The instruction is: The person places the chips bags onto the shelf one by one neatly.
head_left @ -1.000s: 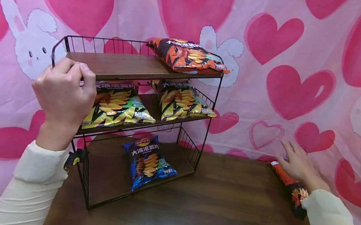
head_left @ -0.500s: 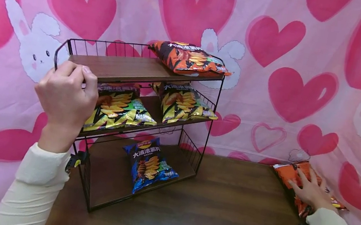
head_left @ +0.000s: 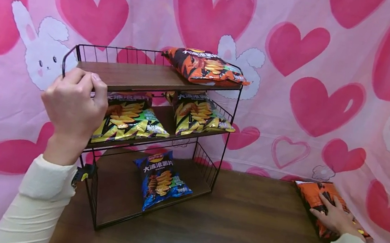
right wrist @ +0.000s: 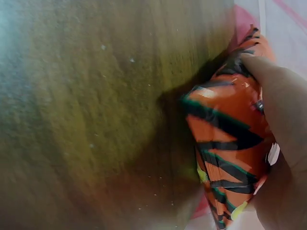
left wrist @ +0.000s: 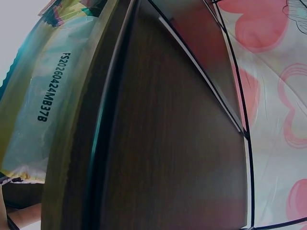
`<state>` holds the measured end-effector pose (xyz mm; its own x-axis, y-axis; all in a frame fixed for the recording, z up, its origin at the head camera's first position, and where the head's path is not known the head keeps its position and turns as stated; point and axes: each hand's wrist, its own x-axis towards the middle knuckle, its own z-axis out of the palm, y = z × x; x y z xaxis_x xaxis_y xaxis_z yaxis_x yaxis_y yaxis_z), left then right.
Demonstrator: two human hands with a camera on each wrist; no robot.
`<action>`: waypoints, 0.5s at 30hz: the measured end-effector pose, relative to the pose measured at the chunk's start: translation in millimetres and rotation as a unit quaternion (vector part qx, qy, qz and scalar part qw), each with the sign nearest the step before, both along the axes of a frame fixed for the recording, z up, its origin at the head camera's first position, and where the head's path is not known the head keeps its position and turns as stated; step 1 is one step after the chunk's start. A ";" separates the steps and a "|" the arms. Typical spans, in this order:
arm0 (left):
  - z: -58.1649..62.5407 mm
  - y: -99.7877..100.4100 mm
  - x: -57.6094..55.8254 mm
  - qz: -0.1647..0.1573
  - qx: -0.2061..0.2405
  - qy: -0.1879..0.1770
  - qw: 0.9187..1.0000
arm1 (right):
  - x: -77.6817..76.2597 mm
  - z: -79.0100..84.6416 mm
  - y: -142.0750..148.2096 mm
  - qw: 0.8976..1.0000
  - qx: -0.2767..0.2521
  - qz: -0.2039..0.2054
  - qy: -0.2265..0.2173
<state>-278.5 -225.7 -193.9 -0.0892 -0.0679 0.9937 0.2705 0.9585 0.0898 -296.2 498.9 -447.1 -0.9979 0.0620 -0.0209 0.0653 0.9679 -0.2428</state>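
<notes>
My left hand [head_left: 74,109] curls in a fist at the upper left corner of a black wire shelf rack [head_left: 234,106] with brown boards, gripping its frame. At the far right of the table, my right hand [head_left: 338,216] rests on an orange and black bag of chips [head_left: 313,193] with fingers spread and fairly straight. In the right wrist view, the thumb [right wrist: 268,72] lies against that chip bag [right wrist: 225,129]. The left wrist view shows the rack's board [left wrist: 172,143] and part of a bag [left wrist: 48,96], but hardly any of the hand.
An orange chip bag [head_left: 206,66] lies at the right of the top shelf. Two yellow and black bags, left [head_left: 128,119] and right [head_left: 200,112], sit on the middle shelf. A blue bag [head_left: 161,178] lies on the bottom shelf. Patterned pink cloth [head_left: 271,103] hangs behind the table [head_left: 252,223].
My right hand has come down from above the orange chip bag onto it, and more of the bag now shows. My left hand keeps its grip on the rack. The view shifts slightly.
</notes>
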 end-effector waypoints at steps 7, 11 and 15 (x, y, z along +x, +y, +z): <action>-0.6 -4.5 2.7 0.005 0.003 0.001 1.000 | -0.1 -3.5 -18.4 1.000 0.024 0.018 0.010; -2.0 -2.3 2.3 0.001 -0.002 0.000 1.000 | 6.7 -6.1 -30.3 0.999 0.029 0.026 0.026; -1.9 0.3 -0.2 -0.001 -0.002 0.002 1.000 | 11.1 -5.0 -40.8 0.998 0.033 0.029 0.041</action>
<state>-278.7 -225.4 -195.8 -0.0847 -0.0635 0.9944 0.2726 0.9584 0.0844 -285.1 458.2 -452.1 -0.9980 0.0024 0.0639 -0.0092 0.9834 -0.1810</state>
